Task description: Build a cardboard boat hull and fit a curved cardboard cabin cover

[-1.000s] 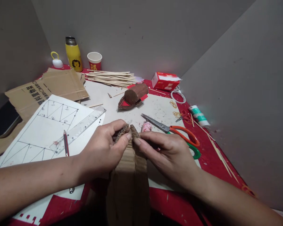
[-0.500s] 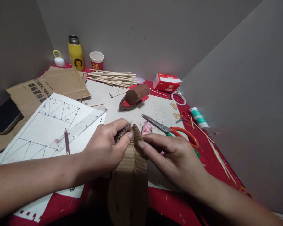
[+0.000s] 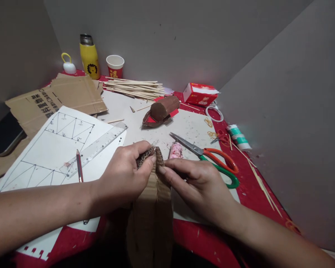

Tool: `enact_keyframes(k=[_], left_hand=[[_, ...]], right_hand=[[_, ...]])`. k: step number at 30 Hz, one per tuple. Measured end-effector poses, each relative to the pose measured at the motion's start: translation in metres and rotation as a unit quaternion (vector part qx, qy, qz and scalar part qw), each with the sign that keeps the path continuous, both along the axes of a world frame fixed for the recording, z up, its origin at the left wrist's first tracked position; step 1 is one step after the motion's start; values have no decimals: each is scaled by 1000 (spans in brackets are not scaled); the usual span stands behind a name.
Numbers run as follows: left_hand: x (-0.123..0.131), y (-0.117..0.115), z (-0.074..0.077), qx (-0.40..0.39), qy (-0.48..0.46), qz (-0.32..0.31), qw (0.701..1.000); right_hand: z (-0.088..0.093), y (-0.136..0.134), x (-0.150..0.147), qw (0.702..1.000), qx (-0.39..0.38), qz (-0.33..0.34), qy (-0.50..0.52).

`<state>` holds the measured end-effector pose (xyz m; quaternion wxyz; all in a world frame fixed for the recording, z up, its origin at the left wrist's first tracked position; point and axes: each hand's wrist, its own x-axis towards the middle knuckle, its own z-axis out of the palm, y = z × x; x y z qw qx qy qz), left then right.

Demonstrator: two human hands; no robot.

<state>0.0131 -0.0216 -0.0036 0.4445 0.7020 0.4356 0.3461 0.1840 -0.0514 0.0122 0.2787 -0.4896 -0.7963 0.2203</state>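
Note:
A long piece of corrugated cardboard (image 3: 150, 216) stands between my hands, its lower end reaching toward me. My left hand (image 3: 125, 171) pinches the left side of its top end, where the fluted edge shows. On the right side, my right hand (image 3: 198, 182) grips the bent upper edge between thumb and fingers. Just beyond the right fingers lies a small pink roll (image 3: 176, 150). Scissors (image 3: 201, 150) with orange and green handles rest beside it. Farther back sits a brown boat-like model (image 3: 164, 109) with red parts.
Left of my hands are a drawn sheet (image 3: 64, 145), a clear ruler (image 3: 97, 147), a pencil (image 3: 79, 167) and cardboard sheets (image 3: 78, 95). Behind stand a yellow bottle (image 3: 89, 57), a paper cup (image 3: 115, 67) and wooden sticks (image 3: 134, 87). A red tissue pack (image 3: 199, 94) is back right.
My right fingers have shifted slightly left, pressing the right cardboard edge inward. The view has moved a little, and more of the scissors' green handle shows. My left hand keeps its grip.

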Motion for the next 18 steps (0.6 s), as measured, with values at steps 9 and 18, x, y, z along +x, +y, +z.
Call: enact_keyframes(k=[9,18], left_hand=[[-3,7,1,-35,-100,-38,994],[-6,18,5,-90,-126,-48,987]], right_hand=[[4,10,7,997,-60,34,46],[14,12,20,997,-40,-15,71]])
